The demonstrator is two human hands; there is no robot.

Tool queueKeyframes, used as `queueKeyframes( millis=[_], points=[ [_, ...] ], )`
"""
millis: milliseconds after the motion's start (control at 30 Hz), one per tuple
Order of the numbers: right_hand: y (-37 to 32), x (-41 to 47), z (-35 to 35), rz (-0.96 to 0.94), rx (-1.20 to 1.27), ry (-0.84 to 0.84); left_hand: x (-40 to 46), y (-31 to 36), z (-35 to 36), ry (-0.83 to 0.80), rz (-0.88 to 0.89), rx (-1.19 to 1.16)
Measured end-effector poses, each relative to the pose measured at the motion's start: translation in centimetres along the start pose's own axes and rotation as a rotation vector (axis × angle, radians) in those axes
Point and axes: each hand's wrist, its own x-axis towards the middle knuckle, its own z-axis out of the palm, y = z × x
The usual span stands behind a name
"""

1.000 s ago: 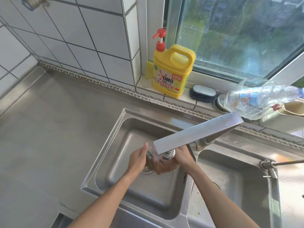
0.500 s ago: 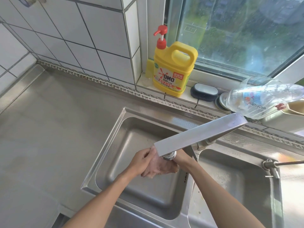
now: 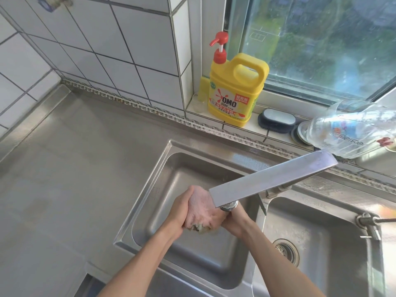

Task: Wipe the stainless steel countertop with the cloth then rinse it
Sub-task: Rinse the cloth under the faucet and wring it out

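Observation:
A wet, pale pink cloth (image 3: 201,213) is bunched between both hands over the left sink basin (image 3: 171,174), right under the flat steel faucet spout (image 3: 272,179). My left hand (image 3: 181,207) grips the cloth's left side. On the cloth's right side is my right hand (image 3: 234,220), partly hidden by the spout's outlet. The stainless steel countertop (image 3: 75,168) stretches to the left of the sink.
A yellow pump bottle of detergent (image 3: 234,91), a dark scrubber (image 3: 276,121) and a clear plastic bottle (image 3: 351,129) lying on its side sit on the window ledge. The right basin (image 3: 321,228) with a drain lies beside my right arm. White tiled wall stands behind.
The cloth has been worked between my hands under the spout: it was a small dark wad, now a larger pale bunch. My left hand has shifted a little up and left.

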Motion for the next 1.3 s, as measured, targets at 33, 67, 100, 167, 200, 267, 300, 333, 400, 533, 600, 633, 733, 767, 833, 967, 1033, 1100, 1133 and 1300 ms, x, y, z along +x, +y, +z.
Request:
queueKeyframes(
  millis=[33, 67, 100, 167, 200, 267, 300, 333, 400, 533, 600, 633, 733, 767, 833, 967, 1033, 1100, 1133, 1300],
  points=[
    [-0.2, 0.1, -0.3, -0.02, -0.001, -0.005, 0.0, 0.0, -0.1, 0.021, 0.019, 0.046],
    [-0.5, -0.1, -0.3, -0.044, -0.01, 0.003, 0.2, -0.1, -0.3, 0.044, 0.043, 0.097],
    [-0.6, -0.1, -0.6, -0.072, -0.027, 0.018, 0.4, -0.3, -0.3, 0.069, 0.061, 0.149],
    [-0.8, -0.2, -0.8, -0.13, -0.037, 0.056, 0.5, -0.4, 0.0, 0.115, 0.084, 0.234],
    [-0.8, -0.4, -0.8, -0.155, -0.025, 0.075, 0.6, -0.4, 0.4, 0.146, 0.097, 0.265],
    [-0.8, -0.3, -1.1, -0.184, 0.025, 0.154, 0.9, -0.4, 1.0, 0.201, 0.123, 0.297],
    [-0.5, 0.0, -1.4, -0.192, 0.06, 0.188, 0.9, -0.4, 1.4, 0.215, 0.142, 0.302],
    [-0.4, -0.2, -1.4, -0.193, 0.103, 0.219, 0.9, -0.4, 1.8, 0.215, 0.164, 0.313],
    [0.0, -0.3, -1.6, -0.197, 0.193, 0.238, 0.9, -0.6, 2.7, 0.202, 0.187, 0.32],
    [-0.2, -1.3, -0.7, -0.205, -0.011, 0.408, 1.4, -1.6, 5.1, 0.276, 0.027, 0.218],
    [-0.2, -1.6, 0.7, -0.331, -0.243, 0.491, 2.1, -1.6, 6.3, 0.29, -0.046, 0.052],
    [0.1, -1.6, 1.7, -0.394, -0.338, 0.486, 2.4, -1.7, 6.9, 0.292, -0.077, -0.005],
    [0.0, -1.9, 3.6, -0.416, -0.434, 0.57, 1.9, -1.6, 8.6, 0.259, -0.154, -0.049],
    [-0.5, -1.6, 3.3, -0.44, -0.459, 0.587, 1.7, -1.9, 9.2, 0.258, -0.154, -0.05],
    [-1.4, -1.1, 1.8, -0.412, -0.602, 0.599, 1.1, -2.3, 10.2, 0.253, -0.179, 0.044],
    [-0.6, -1.3, 0.8, -0.371, -0.691, 0.648, 0.9, -2.1, 10.4, 0.183, -0.177, 0.187],
    [0.3, -2.3, 1.5, -0.385, -0.703, 0.604, 1.9, -1.9, 9.7, 0.153, -0.209, 0.171],
    [0.5, -2.5, 1.6, -0.378, -0.769, 0.581, 2.6, -2.1, 9.4, 0.132, -0.244, 0.111],
    [0.1, -2.3, 1.4, -0.373, -0.786, 0.579, 2.2, -2.1, 9.9, 0.136, -0.264, 0.115],
    [-2.2, -1.4, 1.0, -0.384, -0.748, 0.576, 1.2, -2.1, 10.3, 0.192, -0.281, 0.179]
  ],
)
